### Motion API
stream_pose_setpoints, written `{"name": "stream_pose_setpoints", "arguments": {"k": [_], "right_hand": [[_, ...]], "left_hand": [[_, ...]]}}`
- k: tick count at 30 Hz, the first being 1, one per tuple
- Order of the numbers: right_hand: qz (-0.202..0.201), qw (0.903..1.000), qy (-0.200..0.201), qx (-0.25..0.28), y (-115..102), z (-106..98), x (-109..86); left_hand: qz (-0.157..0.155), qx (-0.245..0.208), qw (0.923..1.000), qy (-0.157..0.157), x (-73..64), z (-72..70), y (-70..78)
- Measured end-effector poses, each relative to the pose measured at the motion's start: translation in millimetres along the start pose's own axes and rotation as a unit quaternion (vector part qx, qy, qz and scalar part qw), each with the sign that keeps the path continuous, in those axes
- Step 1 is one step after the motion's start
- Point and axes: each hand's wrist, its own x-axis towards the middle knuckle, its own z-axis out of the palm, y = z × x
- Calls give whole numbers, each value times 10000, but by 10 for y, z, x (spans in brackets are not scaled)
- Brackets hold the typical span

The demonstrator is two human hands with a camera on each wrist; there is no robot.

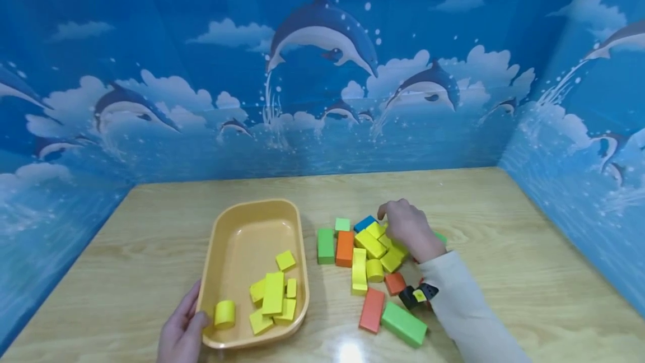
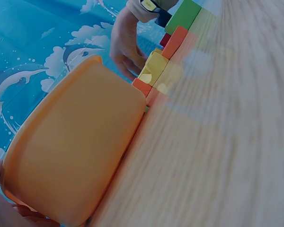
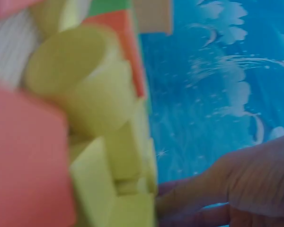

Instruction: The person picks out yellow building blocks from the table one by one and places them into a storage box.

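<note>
My left hand (image 1: 182, 326) grips the near left rim of a tan plastic tub (image 1: 209, 256), thumb over the edge and fingers outside. Several yellow blocks lie in the tub, among them a yellow cylinder (image 1: 224, 314) near my thumb and a long block (image 1: 273, 293) on top of others. My right hand (image 1: 407, 227) reaches down at the far side of a pile of yellow blocks (image 1: 370, 244), fingers bent. In the right wrist view its fingertips are right at the yellow blocks (image 3: 130, 210); I cannot tell whether they pinch one.
Around the pile lie a green block (image 1: 326, 246), an orange block (image 1: 345, 249), a blue block (image 1: 365, 223), a red block (image 1: 372, 310) and a long green block (image 1: 404, 324). A dark band (image 1: 428, 291) is on the right wrist. Dolphin-print sheeting (image 1: 322, 144) borders the wooden table (image 1: 151, 228).
</note>
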Motion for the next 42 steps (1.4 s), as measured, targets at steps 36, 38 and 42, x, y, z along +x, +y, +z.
{"name": "stream_pose_setpoints", "arguments": {"k": [36, 38, 42], "right_hand": [[-2729, 9495, 1397, -668, -1534, 271, -505], [-2741, 9481, 1360, -870, -1672, 369, -568], [-2687, 9474, 1148, -1305, -1895, 544, -667]], "left_hand": [[317, 172, 9993, 34, -25, 35, 5], [331, 181, 9993, 81, -28, 28, 5], [209, 178, 9996, 68, -24, 15, -11]]}}
